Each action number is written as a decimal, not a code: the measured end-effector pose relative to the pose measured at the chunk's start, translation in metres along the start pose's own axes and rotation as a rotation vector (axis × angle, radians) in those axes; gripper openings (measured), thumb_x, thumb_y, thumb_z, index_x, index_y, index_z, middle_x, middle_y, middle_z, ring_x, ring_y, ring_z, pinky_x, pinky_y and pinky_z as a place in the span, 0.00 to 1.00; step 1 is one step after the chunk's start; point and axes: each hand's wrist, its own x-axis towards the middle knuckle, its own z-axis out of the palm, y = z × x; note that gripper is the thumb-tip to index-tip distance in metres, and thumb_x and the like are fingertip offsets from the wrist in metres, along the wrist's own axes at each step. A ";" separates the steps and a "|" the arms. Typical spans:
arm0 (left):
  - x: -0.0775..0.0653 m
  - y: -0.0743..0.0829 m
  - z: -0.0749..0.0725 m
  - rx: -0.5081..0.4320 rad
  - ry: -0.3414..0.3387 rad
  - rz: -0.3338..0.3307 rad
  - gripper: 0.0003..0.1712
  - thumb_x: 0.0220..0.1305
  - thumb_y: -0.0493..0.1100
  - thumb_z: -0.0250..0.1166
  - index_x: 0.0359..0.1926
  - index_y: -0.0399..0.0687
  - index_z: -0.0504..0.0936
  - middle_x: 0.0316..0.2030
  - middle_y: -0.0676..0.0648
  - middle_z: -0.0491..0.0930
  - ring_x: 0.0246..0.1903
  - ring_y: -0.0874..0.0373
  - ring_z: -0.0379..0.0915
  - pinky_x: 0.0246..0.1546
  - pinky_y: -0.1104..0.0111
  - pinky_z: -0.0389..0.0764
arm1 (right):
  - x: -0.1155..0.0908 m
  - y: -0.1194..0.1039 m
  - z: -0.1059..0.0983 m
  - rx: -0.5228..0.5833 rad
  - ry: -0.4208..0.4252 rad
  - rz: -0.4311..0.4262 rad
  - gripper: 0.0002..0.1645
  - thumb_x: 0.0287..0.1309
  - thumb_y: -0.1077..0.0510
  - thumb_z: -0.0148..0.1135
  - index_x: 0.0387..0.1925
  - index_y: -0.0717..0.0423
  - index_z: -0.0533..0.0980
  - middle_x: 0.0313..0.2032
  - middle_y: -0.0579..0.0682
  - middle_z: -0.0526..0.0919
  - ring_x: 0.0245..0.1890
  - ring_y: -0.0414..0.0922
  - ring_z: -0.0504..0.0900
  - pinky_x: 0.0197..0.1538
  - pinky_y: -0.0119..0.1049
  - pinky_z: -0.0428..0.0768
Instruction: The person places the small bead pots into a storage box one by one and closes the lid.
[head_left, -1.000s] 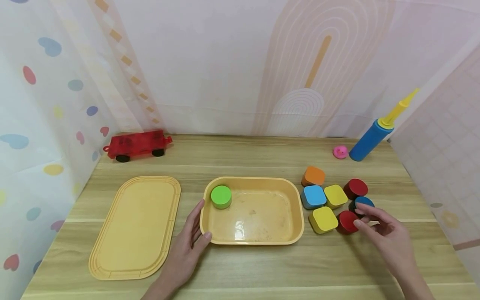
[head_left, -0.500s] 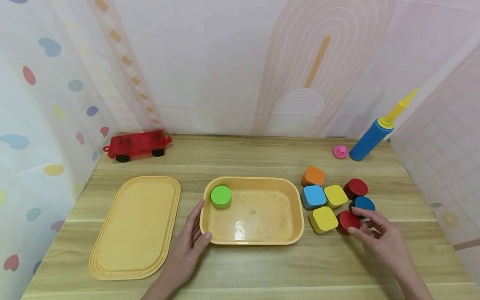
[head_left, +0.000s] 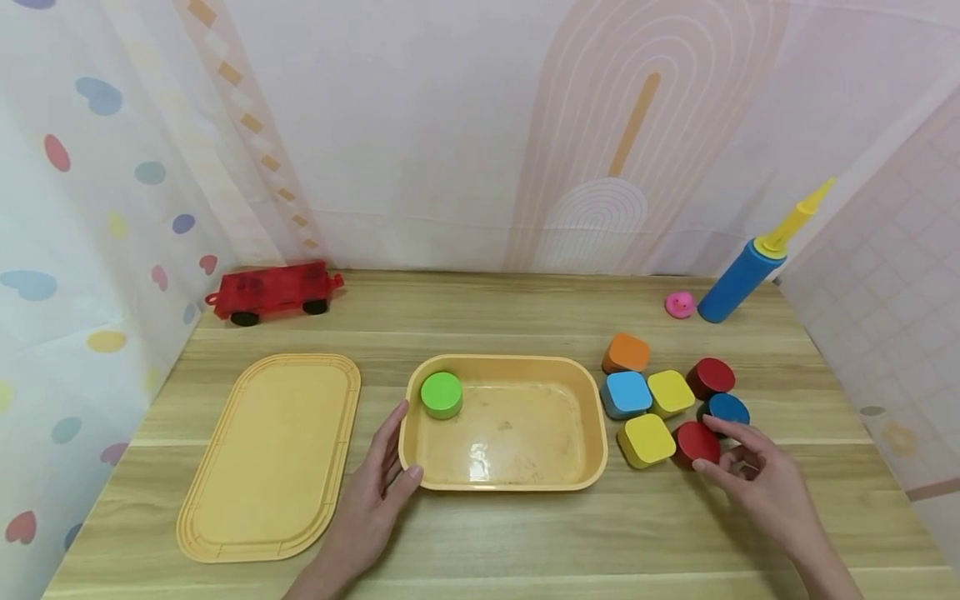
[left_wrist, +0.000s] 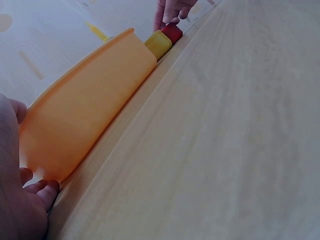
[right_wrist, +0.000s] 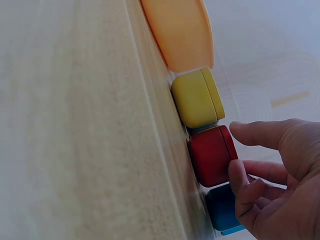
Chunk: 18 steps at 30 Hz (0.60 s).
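Right hand [head_left: 771, 490] has drawn back, baring more of the blue block [head_left: 727, 409]; thumb and finger now bracket the near red block [head_left: 695, 444] on the counter [head_left: 540, 533], grip impossible to tell. Left hand [head_left: 367, 496] clasps the tray [head_left: 540, 429].

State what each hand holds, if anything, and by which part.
The left hand holds the yellow tub by its left end. The right hand is at the nearer red block; whether it grips cannot be told.

Tub [head_left: 517, 450] in high head, low wrist views
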 end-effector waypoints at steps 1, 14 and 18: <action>0.000 0.000 0.000 0.000 0.000 0.000 0.43 0.83 0.33 0.61 0.90 0.50 0.54 0.85 0.30 0.54 0.82 0.38 0.53 0.76 0.77 0.62 | 0.000 0.000 0.000 -0.004 0.006 -0.010 0.38 0.61 0.65 0.83 0.71 0.64 0.80 0.44 0.54 0.81 0.32 0.38 0.78 0.32 0.25 0.80; -0.001 -0.007 0.000 -0.004 -0.009 -0.013 0.44 0.84 0.34 0.60 0.91 0.55 0.53 0.86 0.31 0.54 0.82 0.48 0.54 0.77 0.77 0.62 | -0.004 0.003 0.003 -0.041 0.035 -0.070 0.37 0.57 0.69 0.84 0.68 0.64 0.82 0.45 0.55 0.82 0.29 0.38 0.76 0.28 0.26 0.79; -0.001 -0.007 -0.001 -0.005 -0.011 -0.013 0.44 0.84 0.34 0.60 0.91 0.55 0.53 0.86 0.31 0.54 0.82 0.47 0.54 0.77 0.77 0.62 | -0.006 0.004 0.002 -0.027 0.022 -0.044 0.37 0.58 0.69 0.84 0.69 0.64 0.82 0.45 0.55 0.81 0.29 0.38 0.77 0.28 0.26 0.79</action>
